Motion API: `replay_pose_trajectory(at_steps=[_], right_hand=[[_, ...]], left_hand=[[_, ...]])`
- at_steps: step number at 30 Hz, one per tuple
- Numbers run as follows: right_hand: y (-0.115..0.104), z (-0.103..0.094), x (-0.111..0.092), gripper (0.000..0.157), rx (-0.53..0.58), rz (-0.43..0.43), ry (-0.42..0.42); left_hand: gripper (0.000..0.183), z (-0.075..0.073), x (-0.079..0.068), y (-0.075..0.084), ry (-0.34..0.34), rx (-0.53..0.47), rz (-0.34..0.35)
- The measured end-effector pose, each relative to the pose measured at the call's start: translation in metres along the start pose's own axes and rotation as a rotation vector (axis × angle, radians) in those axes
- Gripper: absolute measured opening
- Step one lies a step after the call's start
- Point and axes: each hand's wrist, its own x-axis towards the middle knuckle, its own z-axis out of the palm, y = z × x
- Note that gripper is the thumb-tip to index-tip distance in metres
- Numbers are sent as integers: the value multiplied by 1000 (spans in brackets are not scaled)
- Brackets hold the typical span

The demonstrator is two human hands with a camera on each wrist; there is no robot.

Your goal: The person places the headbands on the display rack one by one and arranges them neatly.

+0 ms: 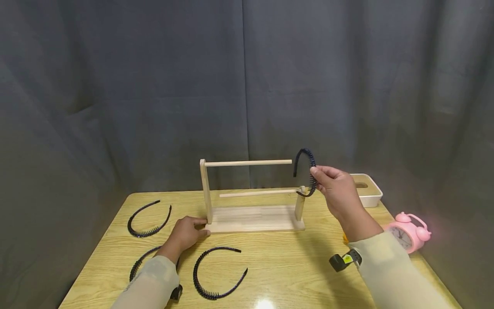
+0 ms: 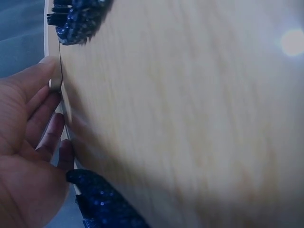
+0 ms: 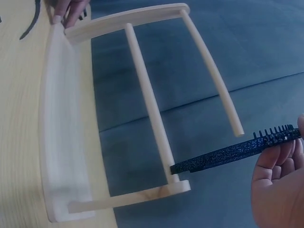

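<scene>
My right hand (image 1: 339, 189) pinches a dark blue toothed headband (image 1: 311, 159) between thumb and fingers, holding it upright near the free end of the upper bar of a wooden rack (image 1: 254, 219). In the right wrist view, the headband (image 3: 228, 153) overlaps the end of the lower bar; whether they touch I cannot tell. My left hand (image 1: 187, 234) grips the left end of the rack's base, thumb in front and fingers behind. Three more headbands lie on the table: one at the back left (image 1: 135, 229), another (image 1: 135, 266) partly hidden under my left forearm, the third (image 1: 197, 279) at the front.
A pink alarm clock (image 1: 409, 234) stands at the table's right edge. Behind my right hand is a white box with a wooden lid (image 1: 370, 199). A small orange thing (image 1: 345, 238) shows beside my right wrist. Grey curtains (image 1: 154, 107) hang behind the wooden table (image 1: 293, 266).
</scene>
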Motion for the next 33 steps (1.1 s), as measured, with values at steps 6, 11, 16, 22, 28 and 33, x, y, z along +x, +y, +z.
replay_pose_trajectory(at_steps=[6,11,16,22,28,33], right_hand=[[9,10,6,30,-51,24,-8],[15,23,7,42,-88,44,-26],[18,44,10,41,-90,37,-19],[27,73,12,36,-62,53,-20],[35,95,13,32,-42,51,-52],[39,116,11,26,-2,42,-77]], left_hand=[[39,2,0,1,5,-7,8],[40,3,2,2,15,-6,16],[40,1,3,2,21,-3,14],[38,3,1,1,19,-3,23],[39,5,1,5,12,0,38],[39,3,1,8,12,13,36]])
